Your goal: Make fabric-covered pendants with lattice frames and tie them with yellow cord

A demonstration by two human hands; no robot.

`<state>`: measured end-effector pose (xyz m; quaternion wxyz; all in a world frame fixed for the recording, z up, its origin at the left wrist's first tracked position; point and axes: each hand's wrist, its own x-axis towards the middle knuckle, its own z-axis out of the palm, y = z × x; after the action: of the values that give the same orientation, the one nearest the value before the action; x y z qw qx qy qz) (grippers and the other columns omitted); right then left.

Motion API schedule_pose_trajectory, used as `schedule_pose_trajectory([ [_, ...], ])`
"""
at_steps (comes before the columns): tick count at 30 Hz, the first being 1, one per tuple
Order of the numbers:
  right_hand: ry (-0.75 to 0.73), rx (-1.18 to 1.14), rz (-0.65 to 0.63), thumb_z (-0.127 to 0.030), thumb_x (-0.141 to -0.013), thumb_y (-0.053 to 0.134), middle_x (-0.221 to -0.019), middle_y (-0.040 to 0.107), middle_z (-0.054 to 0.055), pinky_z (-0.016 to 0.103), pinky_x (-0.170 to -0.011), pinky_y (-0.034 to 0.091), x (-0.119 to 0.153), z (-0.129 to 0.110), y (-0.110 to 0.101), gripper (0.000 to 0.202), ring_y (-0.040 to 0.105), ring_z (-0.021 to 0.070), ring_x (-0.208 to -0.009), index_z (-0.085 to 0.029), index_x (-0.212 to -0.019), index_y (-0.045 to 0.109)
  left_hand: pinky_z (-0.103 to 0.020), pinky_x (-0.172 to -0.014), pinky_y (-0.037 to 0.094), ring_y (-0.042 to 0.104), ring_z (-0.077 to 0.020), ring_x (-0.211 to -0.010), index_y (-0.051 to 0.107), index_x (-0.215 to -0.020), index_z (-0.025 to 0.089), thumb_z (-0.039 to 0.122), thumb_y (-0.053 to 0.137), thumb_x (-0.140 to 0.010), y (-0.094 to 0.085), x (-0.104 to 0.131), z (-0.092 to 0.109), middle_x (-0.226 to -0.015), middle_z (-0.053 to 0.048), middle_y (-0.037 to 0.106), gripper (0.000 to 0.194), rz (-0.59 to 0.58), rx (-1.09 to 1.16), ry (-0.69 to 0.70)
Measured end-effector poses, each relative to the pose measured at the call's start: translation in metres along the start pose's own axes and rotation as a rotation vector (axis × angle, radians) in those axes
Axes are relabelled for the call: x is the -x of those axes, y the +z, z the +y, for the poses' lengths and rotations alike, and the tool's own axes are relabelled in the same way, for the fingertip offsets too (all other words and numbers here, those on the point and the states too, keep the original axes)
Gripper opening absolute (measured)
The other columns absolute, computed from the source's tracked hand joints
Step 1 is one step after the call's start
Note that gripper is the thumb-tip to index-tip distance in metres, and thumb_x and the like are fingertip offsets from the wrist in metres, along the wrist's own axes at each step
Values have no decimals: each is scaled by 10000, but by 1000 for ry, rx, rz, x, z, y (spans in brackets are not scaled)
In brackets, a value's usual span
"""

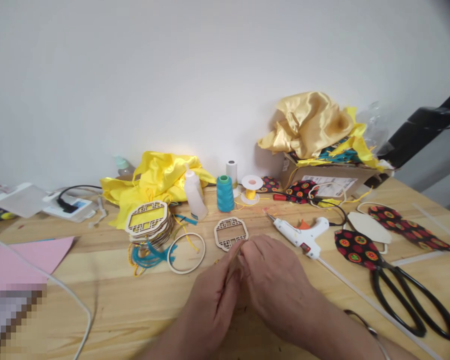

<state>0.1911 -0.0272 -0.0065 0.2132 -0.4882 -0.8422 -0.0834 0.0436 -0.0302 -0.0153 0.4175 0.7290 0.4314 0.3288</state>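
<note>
Your hands meet above the worktop.
Your left hand and right hand pinch a thin tan piece, mostly hidden between them, on your side of the lattice frame.

1. Tabletop, seven o'clock: pale grained wood, smooth-looking.
2. Gold cloth, two o'clock: glossy, creased satin (the shiniest surface here).
3. Cardboard box, three o'clock: matt brown board.
4. Hot-glue gun, four o'clock: smooth white plastic.
5. Fretwork panel, six o'clock: matt pale wood.
6. Yellow cloth, nine o'clock: glossy satin.
7. Held piece, six o'clock: material too covered to tell.
</note>
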Motion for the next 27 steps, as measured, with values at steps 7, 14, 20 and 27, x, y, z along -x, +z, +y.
schedule_pose_trajectory([
  [7,0,-9,-15,-39,-689,477,-661,543,40,314,-578,314,-4,-2,-5,149,457,185,-599,-179,-730,505,-310,-1066,284,368,-202,-1289,275,-1403,244,153,397,-886,1,2,-3,-1407,-36,416,539,8,-67,42],
  [14,90,-171,-13,-116,-799,444,-630,534,22,297,-541,287,-4,-3,-8,149,450,161,-584,-185,-670,475,-307,-1069,278,357,-188,-1296,224,-1419,248,181,368,-904,0,4,-8,-1402,-38,427,539,-20,-87,39],
  [20,330,-466,-78,-153,-812,413,-620,473,-16,258,-547,285,-7,1,-4,194,397,116,-581,-184,-621,392,-279,-1077,253,346,-174,-1301,378,-1357,275,235,390,-908,2,0,-1,-1385,-3,455,451,12,85,-39],
  [27,377,-988,-333,-166,-846,365,-556,331,-54,207,-464,259,-14,23,-18,266,325,75,-524,-174,-581,388,-305,-831,493,577,-240,-1056,527,-1246,216,309,537,-842,-2,-10,1,-1162,-70,639,415,162,745,-363],
])
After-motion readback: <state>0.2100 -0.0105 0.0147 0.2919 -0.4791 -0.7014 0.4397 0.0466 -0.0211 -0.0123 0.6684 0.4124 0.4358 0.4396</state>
